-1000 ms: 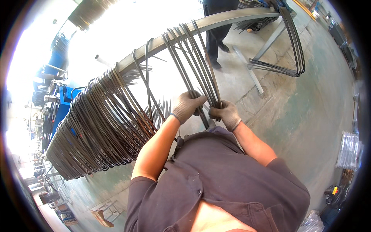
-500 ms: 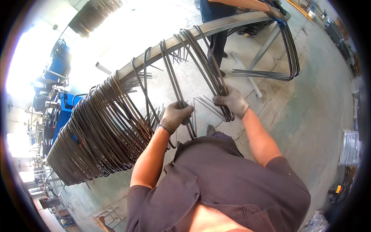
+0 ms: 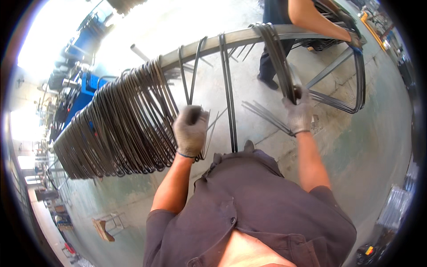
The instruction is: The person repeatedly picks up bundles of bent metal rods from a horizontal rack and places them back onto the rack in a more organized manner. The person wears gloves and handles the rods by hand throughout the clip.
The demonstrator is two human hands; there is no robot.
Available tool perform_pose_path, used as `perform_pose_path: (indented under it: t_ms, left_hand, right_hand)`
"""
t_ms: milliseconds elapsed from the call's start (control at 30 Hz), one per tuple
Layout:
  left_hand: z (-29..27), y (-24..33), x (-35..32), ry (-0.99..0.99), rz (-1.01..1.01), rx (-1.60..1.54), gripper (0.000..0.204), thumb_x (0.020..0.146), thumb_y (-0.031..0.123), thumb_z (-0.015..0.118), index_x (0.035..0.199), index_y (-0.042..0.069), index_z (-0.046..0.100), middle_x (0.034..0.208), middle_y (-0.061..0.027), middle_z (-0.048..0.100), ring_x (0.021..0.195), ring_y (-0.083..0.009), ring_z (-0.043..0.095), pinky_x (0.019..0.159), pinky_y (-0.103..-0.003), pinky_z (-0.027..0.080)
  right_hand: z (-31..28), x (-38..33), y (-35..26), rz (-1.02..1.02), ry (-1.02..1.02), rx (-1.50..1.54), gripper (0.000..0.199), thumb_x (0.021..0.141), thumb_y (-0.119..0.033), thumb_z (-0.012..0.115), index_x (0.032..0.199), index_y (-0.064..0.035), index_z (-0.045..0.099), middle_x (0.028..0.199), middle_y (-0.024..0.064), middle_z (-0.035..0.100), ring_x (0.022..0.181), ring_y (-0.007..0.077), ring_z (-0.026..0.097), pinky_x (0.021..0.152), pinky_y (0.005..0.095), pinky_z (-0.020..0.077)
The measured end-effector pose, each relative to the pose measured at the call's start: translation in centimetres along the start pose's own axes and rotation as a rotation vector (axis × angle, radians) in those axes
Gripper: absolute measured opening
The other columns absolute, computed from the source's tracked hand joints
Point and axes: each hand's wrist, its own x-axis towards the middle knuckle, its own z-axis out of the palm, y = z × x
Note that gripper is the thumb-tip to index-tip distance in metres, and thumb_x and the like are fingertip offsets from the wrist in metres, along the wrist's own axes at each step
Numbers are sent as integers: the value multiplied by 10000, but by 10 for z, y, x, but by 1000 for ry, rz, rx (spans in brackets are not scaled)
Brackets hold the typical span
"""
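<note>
Bent dark metal rods hang in hoops from a long grey beam [image 3: 240, 38]. My gloved left hand [image 3: 190, 131] is closed around the lower part of two slanting bent rods [image 3: 184, 78], beside a dense row of hanging rods [image 3: 120, 120]. My right hand [image 3: 299, 113], gloved too, grips a bundle of bent rods [image 3: 279, 62] further right along the beam. Between my hands a pair of rods [image 3: 229, 89] hangs untouched, reaching down near my waist. Loose lower ends of the bundle point left below the beam.
Across the beam a person in dark clothes [image 3: 275, 66] has a gloved hand [image 3: 355, 41] at the beam's right end, by another group of bent rods [image 3: 359, 80]. A slanting metal leg [image 3: 329, 69] supports that end. A small stool [image 3: 104, 230] stands at lower left.
My left hand has let go of the middle pair and moved left to the slanting rods. My right hand has slid its bundle right along the beam.
</note>
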Motion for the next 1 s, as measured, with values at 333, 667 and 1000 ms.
perform_pose_path:
  t_ms: [333, 667, 1000]
  left_hand:
    - [-16, -8, -17, -27, -233, 79, 280, 1025, 28, 790, 1291, -43, 735, 1157, -119, 810, 1063, -190, 765, 961, -338, 618]
    - [-27, -12, -39, 147, 224, 468, 321, 935, -11, 771, 1255, 16, 754, 1139, -170, 792, 1029, -331, 775, 919, -443, 622]
    - [-44, -5, -29, 115, 351, 859, 353, 881, 109, 855, 1228, 104, 790, 1333, -134, 726, 1318, -418, 641, 1141, -559, 510]
  right_hand:
    - [137, -85, -92, 548, -1076, 987, 750, 1078, -352, 835, 1633, 58, 540, 1415, 163, 766, 1252, 228, 746, 1075, 377, 621]
    - [209, -60, -169, 625, -1073, 1285, 384, 1018, -107, 844, 1373, 7, 753, 1121, 67, 813, 953, 168, 770, 846, 329, 626]
    - [217, -23, -188, 531, -906, 1275, 232, 911, -22, 892, 1100, 57, 784, 953, 139, 814, 847, 234, 787, 812, 363, 641]
